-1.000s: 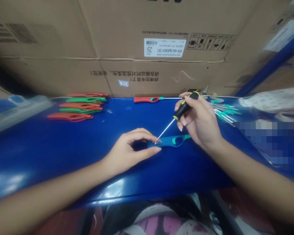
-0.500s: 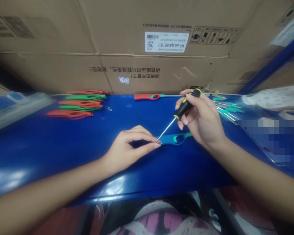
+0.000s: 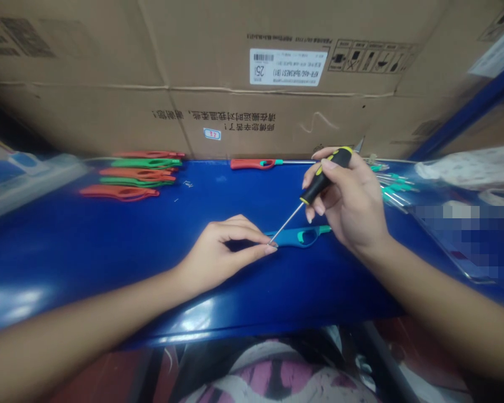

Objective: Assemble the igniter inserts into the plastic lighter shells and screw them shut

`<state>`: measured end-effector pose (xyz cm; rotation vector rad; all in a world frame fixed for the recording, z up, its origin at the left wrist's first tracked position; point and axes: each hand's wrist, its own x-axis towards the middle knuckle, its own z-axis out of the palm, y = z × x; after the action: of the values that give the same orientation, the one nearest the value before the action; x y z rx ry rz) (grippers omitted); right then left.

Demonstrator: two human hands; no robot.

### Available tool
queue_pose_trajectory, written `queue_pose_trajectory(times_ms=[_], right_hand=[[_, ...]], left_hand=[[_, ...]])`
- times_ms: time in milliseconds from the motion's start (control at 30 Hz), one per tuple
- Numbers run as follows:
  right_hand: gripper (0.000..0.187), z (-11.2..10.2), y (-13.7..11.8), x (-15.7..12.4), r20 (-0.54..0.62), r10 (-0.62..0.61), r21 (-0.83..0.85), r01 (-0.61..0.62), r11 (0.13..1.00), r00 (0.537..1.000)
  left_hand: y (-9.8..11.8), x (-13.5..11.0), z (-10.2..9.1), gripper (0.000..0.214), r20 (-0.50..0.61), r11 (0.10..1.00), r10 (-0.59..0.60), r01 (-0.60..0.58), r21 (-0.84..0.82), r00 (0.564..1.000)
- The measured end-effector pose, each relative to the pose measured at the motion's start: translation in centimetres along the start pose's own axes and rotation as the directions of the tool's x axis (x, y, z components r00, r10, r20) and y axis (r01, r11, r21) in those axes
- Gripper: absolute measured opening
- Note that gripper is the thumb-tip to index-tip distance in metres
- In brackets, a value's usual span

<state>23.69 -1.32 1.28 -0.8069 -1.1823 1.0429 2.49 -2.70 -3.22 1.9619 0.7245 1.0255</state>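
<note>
Near the middle of the table [image 3: 109, 240]: a lighter body [image 3: 298, 237]. By the far left corner: piled lighter bodies [image 3: 134, 176]. On the far edge: a lone lighter [image 3: 256, 163]. Far right: loose rods [image 3: 392, 184]. Behind the table: a cardboard box [image 3: 235, 84].

Cardboard boxes [image 3: 109, 67] behind blue table [image 3: 88, 246]

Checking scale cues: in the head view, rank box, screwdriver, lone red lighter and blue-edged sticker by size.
Box, largest.
Screwdriver and red lighter look alike; the lighter lies farther, so unranked.
Sticker, smallest.
</note>
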Motion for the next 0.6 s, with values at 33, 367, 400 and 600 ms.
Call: queue_pose_trajectory(times_ms=[33, 367, 400, 600], right_hand=[[0.027, 0.1, -0.1, -0.2, 0.006, -0.021, -0.021, 0.021, 1.0, 1.0], [0.055, -0.1, -0.1, -3.3, 0.182, -0.335, -0.277, 0.375, 0.885, 0.925], [0.055, -0.2, 0.1, -3.3, 0.22, -0.38, -0.28, 0.432, 0.857, 0.898], [0.059, -0.3, 0.4, -2.7, 0.364, -0.352, -0.185, 0.438, 0.88, 0.862]], left_hand=[[-0.1, 0.0, 0.0, 0.01, 0.005, 1.0, -0.008, 0.008, 0.006, 1.0], [-0.9, 0.0, 0.4, 0.006, 0.058, 0.998, -0.024, 0.021, 0.062, 0.998], [-1.0, 0.0, 0.3, 0.007, 0.061, 0.997, -0.012, 0.008, 0.071, 0.998], [-1.2, -0.1, 0.2, 0.007, 0.182, 0.985, 0.087, -0.112, 0.128, 0.979]])
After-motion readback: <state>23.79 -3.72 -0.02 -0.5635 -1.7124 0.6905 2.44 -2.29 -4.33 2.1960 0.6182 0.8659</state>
